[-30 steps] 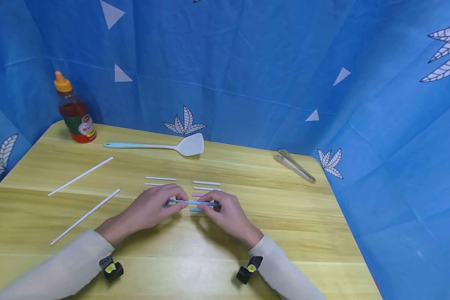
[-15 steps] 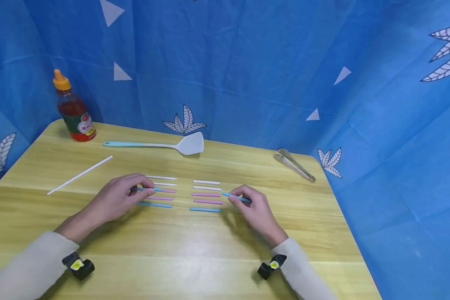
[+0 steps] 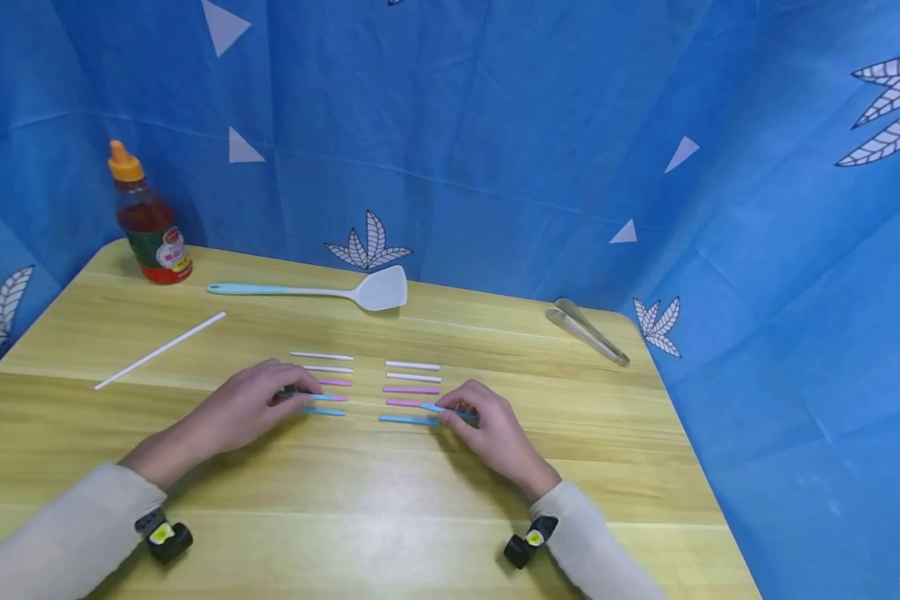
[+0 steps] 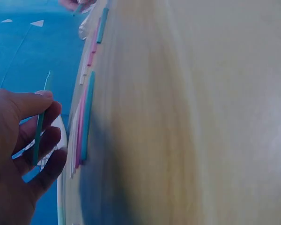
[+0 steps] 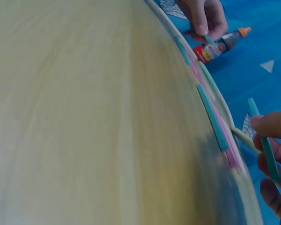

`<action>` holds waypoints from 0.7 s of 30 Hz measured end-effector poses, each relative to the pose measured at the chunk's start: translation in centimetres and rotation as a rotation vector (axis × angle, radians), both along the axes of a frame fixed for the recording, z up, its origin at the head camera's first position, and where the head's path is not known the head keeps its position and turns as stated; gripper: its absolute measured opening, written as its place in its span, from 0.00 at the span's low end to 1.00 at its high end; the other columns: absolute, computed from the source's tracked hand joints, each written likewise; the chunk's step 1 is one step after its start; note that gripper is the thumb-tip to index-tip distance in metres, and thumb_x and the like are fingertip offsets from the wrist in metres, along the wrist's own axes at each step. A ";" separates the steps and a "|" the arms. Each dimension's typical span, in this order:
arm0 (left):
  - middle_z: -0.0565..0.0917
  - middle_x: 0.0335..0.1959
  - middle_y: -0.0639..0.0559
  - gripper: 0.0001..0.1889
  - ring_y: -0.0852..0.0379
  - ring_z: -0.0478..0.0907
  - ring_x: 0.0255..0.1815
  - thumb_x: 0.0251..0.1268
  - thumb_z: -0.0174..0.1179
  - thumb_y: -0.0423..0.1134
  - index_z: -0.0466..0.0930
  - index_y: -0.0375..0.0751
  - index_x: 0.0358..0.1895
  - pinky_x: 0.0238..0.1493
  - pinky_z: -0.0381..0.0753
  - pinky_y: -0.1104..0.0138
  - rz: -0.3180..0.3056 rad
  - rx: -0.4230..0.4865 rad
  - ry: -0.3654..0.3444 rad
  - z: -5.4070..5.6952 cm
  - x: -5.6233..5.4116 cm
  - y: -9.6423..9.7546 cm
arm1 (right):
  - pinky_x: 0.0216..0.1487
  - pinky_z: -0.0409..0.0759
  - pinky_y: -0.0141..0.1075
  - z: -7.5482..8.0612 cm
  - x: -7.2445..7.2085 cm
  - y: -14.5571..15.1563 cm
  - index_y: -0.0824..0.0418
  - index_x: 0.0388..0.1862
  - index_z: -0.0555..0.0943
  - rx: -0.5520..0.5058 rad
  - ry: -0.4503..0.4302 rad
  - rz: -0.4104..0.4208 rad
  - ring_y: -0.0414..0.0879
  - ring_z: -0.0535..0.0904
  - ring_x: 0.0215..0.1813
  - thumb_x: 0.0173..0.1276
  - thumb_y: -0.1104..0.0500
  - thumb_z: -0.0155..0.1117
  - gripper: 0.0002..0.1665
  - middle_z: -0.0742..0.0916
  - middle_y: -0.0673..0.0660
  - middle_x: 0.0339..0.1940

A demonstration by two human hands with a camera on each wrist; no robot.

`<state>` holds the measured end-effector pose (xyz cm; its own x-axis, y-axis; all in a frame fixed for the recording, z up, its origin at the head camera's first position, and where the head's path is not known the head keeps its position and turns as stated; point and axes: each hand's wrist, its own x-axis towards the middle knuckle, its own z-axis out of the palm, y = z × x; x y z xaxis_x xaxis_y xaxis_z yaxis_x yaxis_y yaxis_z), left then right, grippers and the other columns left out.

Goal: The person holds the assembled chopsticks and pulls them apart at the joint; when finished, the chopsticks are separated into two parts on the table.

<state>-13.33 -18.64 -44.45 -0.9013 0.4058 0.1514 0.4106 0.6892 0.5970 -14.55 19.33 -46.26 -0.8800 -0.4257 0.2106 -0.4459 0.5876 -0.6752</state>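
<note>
In the head view my left hand (image 3: pixel 240 412) is over the left column of short sticks. It pinches a thin blue stick (image 4: pixel 40 126) between thumb and fingers, seen closely in the left wrist view. My right hand (image 3: pixel 487 429), at the right column's near end, pinches a similar blue stick (image 5: pixel 268 152). Each column holds short white, pink and blue sticks lying roughly parallel. A blue stick (image 3: pixel 324 412) lies nearest me on the left, partly covered by my hand, and another blue stick (image 3: pixel 407 420) on the right. Behind them are pink sticks (image 3: pixel 412 390) and white sticks (image 3: pixel 412 366).
One long white stick (image 3: pixel 161 350) lies slanted at the left of the wooden table (image 3: pixel 360 525). A spatula (image 3: pixel 381 289) and an orange-capped sauce bottle (image 3: pixel 153 233) are at the back left. Metal tongs (image 3: pixel 588 332) lie at the back right. Blue curtain (image 3: pixel 450 125) hangs behind.
The blue stick both hands held together has parted into two pieces. My hands moved apart, then slightly inward, each with a piece. The nearer long white stick is now hidden by my left arm.
</note>
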 end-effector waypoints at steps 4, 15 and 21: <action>0.88 0.45 0.64 0.05 0.57 0.82 0.52 0.76 0.71 0.41 0.88 0.59 0.47 0.56 0.82 0.50 -0.006 -0.043 0.020 -0.4 0.2 0.6 | 0.51 0.83 0.36 -0.2 0.4 -1.4 0.50 0.48 0.89 0.042 -0.019 0.034 0.38 0.81 0.46 0.77 0.56 0.74 0.04 0.88 0.43 0.44; 0.87 0.44 0.68 0.08 0.57 0.83 0.52 0.71 0.75 0.42 0.86 0.64 0.42 0.56 0.78 0.48 -0.025 -0.112 0.092 -1.4 1.1 1.0 | 0.51 0.79 0.36 -0.7 1.1 -4.0 0.50 0.44 0.91 0.165 0.113 0.123 0.38 0.82 0.44 0.75 0.53 0.77 0.04 0.89 0.44 0.42; 0.85 0.42 0.70 0.08 0.60 0.82 0.51 0.72 0.74 0.43 0.86 0.65 0.41 0.49 0.72 0.57 -0.028 -0.138 0.059 -1.6 1.3 1.2 | 0.50 0.72 0.37 -0.9 1.1 -4.9 0.48 0.44 0.91 0.248 0.180 0.109 0.37 0.83 0.46 0.74 0.51 0.78 0.05 0.90 0.42 0.42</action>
<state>-11.99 -17.41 -46.08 -0.8805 0.4513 0.1450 0.4625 0.7511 0.4712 -13.44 14.41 -47.13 -0.7845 -0.5730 0.2371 -0.6145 0.6668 -0.4217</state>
